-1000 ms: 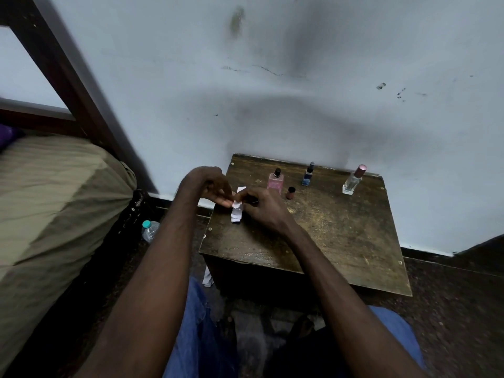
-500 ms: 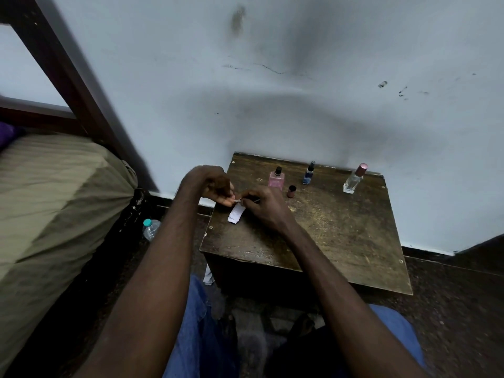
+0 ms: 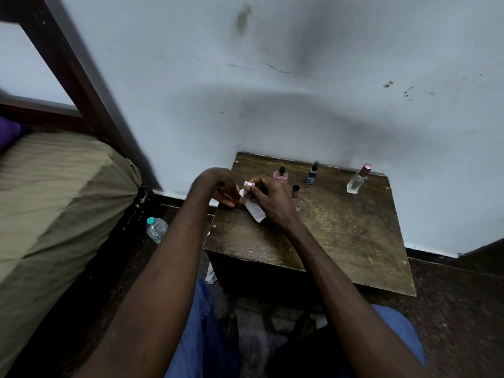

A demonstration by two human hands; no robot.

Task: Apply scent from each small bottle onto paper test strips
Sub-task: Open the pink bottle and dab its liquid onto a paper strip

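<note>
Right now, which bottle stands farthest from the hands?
The clear bottle with the rosy cap, far right; the pink bottle and blue bottle stand nearer the right hand.

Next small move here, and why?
Probably, with the paper strip pinched in the right hand, send the left hand to the pink bottle: it stands nearest, capped, and no bottle is in hand yet.

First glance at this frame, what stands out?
The right hand pinches a white paper strip over the left side of the worn dark wooden table, the left hand close beside it. Behind, by the wall, stand a pink glass bottle, a blue bottle and a clear pink-capped bottle.
</note>
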